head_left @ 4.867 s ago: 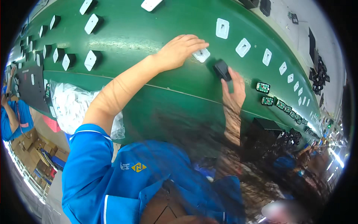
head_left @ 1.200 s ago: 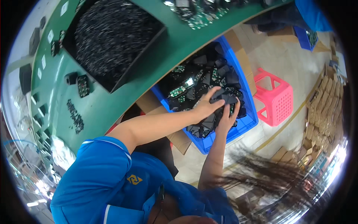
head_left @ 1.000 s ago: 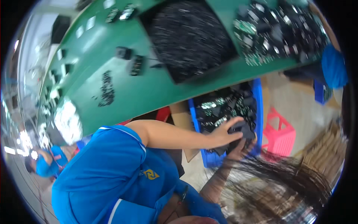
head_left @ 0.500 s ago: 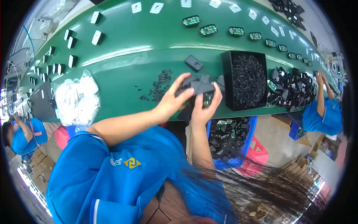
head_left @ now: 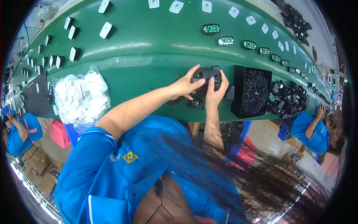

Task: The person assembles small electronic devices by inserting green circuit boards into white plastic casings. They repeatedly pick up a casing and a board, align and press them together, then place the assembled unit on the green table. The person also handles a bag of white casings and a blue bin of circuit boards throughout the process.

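Left hand (head_left: 185, 85), right hand (head_left: 217, 90): grip curled round black cases (head_left: 210, 74), over worktop (head_left: 141, 58). Shirt (head_left: 153, 138) bears yellow emblem (head_left: 130, 157). Hands' three o'clock: box (head_left: 239, 91) of black bits (head_left: 256, 89); nine: bag (head_left: 84, 127), white plates (head_left: 76, 93).

This was a factory floor where small electronic goods were put together. A long green workbench (head_left: 145, 26) ran across the view, with green circuit boards in black cases (head_left: 226, 41) and pale covers (head_left: 176, 6) set out in repeated rows. Parts stood by in bulk: a black box (head_left: 239, 89) of tiny dark pieces, a heap of black components (head_left: 292, 98) and a clear bag (head_left: 106, 91) of white parts. Co-workers (head_left: 313, 128) in blue shirts worked farther along, and brown cartons (head_left: 37, 160) lay on the floor
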`<state>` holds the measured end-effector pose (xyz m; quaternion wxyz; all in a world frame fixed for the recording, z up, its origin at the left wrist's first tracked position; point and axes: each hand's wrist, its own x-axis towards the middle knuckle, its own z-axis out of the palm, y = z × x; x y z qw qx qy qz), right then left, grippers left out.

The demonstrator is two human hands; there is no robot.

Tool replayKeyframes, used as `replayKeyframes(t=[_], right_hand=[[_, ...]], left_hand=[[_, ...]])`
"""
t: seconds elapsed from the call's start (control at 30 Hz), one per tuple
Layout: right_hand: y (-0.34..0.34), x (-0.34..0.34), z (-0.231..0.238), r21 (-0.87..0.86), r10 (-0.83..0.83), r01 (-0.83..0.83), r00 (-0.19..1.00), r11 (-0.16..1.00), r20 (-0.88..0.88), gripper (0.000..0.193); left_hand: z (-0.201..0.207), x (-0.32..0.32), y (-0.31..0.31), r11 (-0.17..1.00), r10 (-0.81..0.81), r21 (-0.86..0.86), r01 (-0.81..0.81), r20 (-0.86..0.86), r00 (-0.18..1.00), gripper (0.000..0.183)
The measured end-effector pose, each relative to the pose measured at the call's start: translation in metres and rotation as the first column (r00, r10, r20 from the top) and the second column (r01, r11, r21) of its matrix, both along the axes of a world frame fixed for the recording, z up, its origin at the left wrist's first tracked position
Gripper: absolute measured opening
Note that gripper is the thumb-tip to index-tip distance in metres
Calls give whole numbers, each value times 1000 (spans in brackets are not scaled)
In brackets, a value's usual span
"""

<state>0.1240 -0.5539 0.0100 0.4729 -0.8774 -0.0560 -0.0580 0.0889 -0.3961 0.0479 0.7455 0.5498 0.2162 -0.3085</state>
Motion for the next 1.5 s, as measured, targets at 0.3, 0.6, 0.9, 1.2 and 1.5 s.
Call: replayKeyframes(t=[0.3, 0.6, 0.9, 1.2, 1.5], right_hand=[[-42, 29, 8, -235, 59, -73, 996, 969, -63, 60], [-57, 47, 16, -493, 230, -196, 973, 847, 7, 73], [-17, 41, 54, 209, 356, -305, 892, 929, -280, 25], [35, 32, 86, 30, 682, -691, 719, 722, 135, 44], [116, 85, 35, 258, 477, -433, 867, 864, -141, 44]], left_hand=[[2, -2, -18, 709, -378, 684, 170, 166, 911, 113], [-9, -28, -8, 650, -277, 759, -19, 260, 925, 94], [-4, -32, 14, 898, 18, 348, -269, 581, 813, 66], [26, -16, 25, 787, 586, -319, -528, 122, 801, 47], [20, 58, 110, 972, 223, -104, -211, 121, 967, 65]])
